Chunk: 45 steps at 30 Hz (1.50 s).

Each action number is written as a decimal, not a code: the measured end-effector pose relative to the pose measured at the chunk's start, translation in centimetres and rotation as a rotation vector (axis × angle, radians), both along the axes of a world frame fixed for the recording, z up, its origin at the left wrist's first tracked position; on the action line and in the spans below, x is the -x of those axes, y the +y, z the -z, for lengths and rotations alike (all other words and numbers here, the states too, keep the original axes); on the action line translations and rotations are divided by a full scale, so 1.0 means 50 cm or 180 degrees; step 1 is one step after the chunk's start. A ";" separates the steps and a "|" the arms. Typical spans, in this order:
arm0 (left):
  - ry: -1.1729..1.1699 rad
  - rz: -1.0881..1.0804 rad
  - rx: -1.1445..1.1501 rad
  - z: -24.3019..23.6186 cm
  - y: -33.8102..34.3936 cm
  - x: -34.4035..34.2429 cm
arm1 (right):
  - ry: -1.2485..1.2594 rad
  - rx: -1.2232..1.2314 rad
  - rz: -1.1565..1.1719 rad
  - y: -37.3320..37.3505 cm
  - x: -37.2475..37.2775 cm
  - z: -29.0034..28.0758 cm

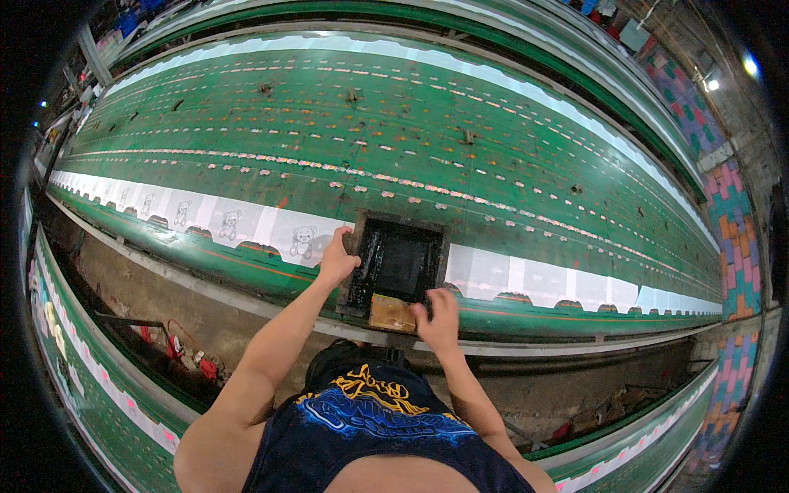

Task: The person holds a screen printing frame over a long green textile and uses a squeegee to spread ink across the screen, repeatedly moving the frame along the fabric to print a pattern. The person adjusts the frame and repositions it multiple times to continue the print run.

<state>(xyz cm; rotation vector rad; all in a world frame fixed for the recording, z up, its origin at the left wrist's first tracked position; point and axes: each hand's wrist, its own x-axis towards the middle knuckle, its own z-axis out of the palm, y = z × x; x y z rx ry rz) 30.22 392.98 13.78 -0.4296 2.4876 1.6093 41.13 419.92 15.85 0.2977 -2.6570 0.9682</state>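
A black screen-printing frame [402, 255] sits on the near side of the long green table [493, 123], over a strip of white paper [271, 234] printed with teddy-bear outlines to its left. My left hand [338, 260] grips the frame's left side. A tan rectangular block [392, 312] lies along the frame's near end. My right hand [438, 320] is curled at that block's right end and the frame's near right corner; which of them its fingers hold is unclear.
More green tables run parallel, one beyond [246, 12] and others behind me [90, 370]. A metal rail [526, 349] edges my table. Red objects [173, 345] lie low in the gap below. At the right is a walkway of coloured mats [731, 238].
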 end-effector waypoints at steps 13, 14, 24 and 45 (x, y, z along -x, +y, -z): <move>0.0118 0.0161 0.0206 0.003 -0.003 0.002 | -0.0514 -0.0738 -0.1375 -0.072 0.055 -0.043; 0.0103 0.0151 0.0174 0.007 -0.003 0.001 | -0.0559 -0.0756 -0.1365 -0.069 0.070 -0.047; 0.0117 0.0198 0.0236 -0.006 0.003 0.002 | 0.0016 -0.0707 -0.0922 -0.082 0.287 -0.026; 0.0196 -0.0128 -0.0160 -0.002 0.012 0.003 | -0.1621 0.0812 0.1086 0.064 0.038 0.057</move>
